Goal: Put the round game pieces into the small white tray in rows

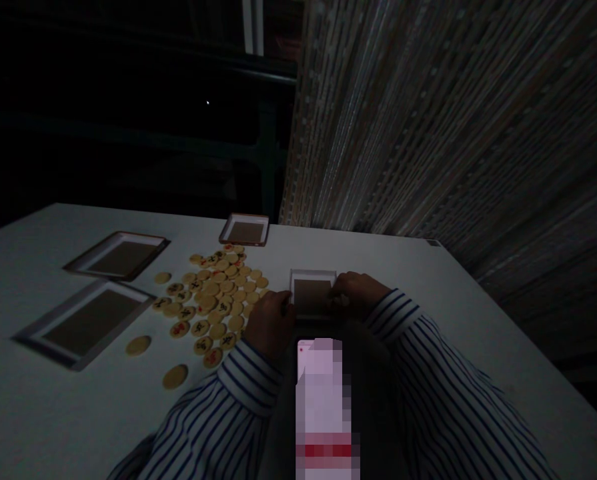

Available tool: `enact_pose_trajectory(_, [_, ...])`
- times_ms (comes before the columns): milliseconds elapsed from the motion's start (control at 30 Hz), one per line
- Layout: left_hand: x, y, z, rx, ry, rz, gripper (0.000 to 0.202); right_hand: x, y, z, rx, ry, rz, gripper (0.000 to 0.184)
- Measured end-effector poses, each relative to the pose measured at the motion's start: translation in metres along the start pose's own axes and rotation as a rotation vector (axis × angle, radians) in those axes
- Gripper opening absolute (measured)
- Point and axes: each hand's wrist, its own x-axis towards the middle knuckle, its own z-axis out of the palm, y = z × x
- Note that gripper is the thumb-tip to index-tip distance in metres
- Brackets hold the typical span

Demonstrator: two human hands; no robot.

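the white bench runs across the lower part of the view, its far corner at the right, and the room around it is very dim. a tall curtain of hanging strands fills the upper right, falling just behind the bench's far edge. the upper left is nearly black, with only faint dark frames and a pale upright strip showing.

on the bench lie three shallow trays with white rims and brown bases: two side by side at the left, and, and a smaller one at the far edge. a fourth tray sits nearer, between the hands. a heap of round wooden chess discs lies just left of that tray, with a few loose discs apart from it towards the near left.

the left hand is at the tray's left edge, right beside the heap. the right hand curls over the tray's right edge. the fingers of both are bent in towards the tray, but the dim light hides whether they grip anything, so i cannot tell.

both sleeves are white with dark blue stripes. a blurred, pixelated pale strip stands between the arms, too obscured to name. the discs bear red and black characters, too small to read.
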Motion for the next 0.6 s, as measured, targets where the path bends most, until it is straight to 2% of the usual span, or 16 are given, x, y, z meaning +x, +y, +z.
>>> enact_pose_trajectory(167, [0.0003, 0.0001, 0.0008, -0.001, -0.001, 0.001, 0.029, -0.0009, 0.0002, -0.0004, -0.023, 0.018, 0.021, 0.029])
enact_pose_trajectory(367, [-0.0006, 0.0003, 0.0001, 0.011, 0.018, 0.011, 0.028, -0.0033, -0.0053, -0.0062, -0.042, -0.047, 0.036, 0.028])
enact_pose_trajectory(600, [-0.0004, 0.0007, -0.0009, 0.006, 0.005, 0.005, 0.029, -0.003, -0.0063, -0.0032, -0.05, -0.038, 0.046, 0.027])
